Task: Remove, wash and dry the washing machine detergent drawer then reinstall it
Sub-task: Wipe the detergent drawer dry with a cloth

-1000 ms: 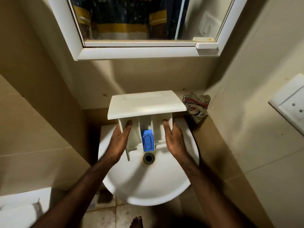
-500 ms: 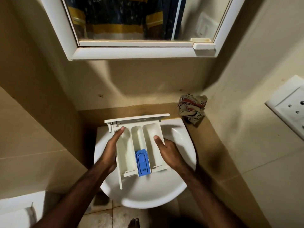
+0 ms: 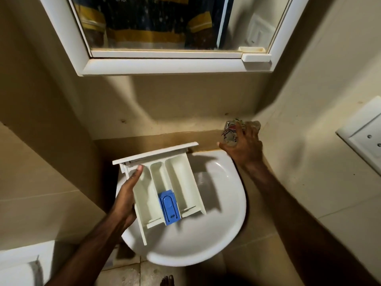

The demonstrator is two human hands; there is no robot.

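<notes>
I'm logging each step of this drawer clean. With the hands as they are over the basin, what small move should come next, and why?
Probably close the right hand on the crumpled cloth and bring it to the drawer. That hand already rests on the cloth on the ledge, while the left hand alone holds the drawer, compartments up, over the basin. That suggests wiping comes next.

White drawer (image 3: 181, 178), blue insert (image 3: 169, 207)
</notes>
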